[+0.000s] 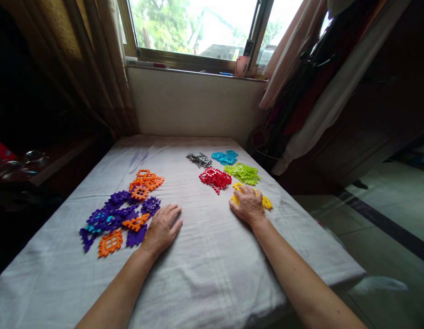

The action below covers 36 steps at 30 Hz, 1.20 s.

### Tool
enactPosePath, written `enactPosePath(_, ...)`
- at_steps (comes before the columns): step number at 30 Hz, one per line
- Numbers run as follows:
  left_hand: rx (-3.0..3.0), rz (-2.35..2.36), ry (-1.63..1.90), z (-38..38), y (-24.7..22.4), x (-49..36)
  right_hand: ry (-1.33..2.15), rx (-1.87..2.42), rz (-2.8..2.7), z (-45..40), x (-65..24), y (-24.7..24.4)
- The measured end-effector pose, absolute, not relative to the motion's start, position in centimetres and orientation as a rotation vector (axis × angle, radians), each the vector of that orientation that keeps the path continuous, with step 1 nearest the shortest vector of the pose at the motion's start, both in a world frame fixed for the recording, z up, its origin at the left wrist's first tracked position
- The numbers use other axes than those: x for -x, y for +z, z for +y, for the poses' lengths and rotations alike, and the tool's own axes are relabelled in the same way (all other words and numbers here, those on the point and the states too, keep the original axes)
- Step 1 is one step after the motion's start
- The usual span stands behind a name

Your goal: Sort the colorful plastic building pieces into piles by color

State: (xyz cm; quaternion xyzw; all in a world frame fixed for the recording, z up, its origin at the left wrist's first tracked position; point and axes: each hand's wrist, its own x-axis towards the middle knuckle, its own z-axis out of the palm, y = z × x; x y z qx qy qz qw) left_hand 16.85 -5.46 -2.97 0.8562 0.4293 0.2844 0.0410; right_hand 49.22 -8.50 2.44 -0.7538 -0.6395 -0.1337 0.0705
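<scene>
My left hand (164, 226) lies on the white cloth with its fingers stretched out and nothing in them. Just left of it is a loose heap of purple interlocking plastic pieces (102, 218), with a few light blue bits among them. An orange window-shaped piece (110, 243) and an orange triangular piece (135, 222) lie on and beside that heap. Over on the right, my right hand (247, 203) is curled down on the yellow interlocking pieces (267, 203), with yellow showing between thumb and fingers. The palm hides most of this pile.
Behind the purple heap is an orange pile (146, 180). Red (215, 178), lime green (244, 173), blue (225, 158) and grey pieces (199, 160) form separate piles near the right hand. A wall and window stand beyond the bed-like surface (198, 274); clothes (301, 123) hang at right.
</scene>
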Motion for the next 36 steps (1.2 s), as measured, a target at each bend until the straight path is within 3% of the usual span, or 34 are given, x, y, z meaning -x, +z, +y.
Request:
enactPosePath(15, -2.585, 1.32, 0.831, -5.9, -2.2, -17.1, -0.4, 2.366, -1.933, -5.8, -50.7, 3.1)
enactPosePath(21, -2.562, 1.34, 0.832, -6.1, -2.1, -17.2, -0.238, 2.406, -2.115, -4.4, -49.8, 3.6)
enactPosePath(29, -2.566, 1.353, 0.821, -6.6, -1.7, -17.7, -0.392, 2.418, -2.115, -5.6, -50.2, 3.7)
enactPosePath(36, -2.726, 1.367, 0.69, -7.3, 0.2, -15.6, -0.355, 1.973, -2.272, -6.1, -43.6, 4.4)
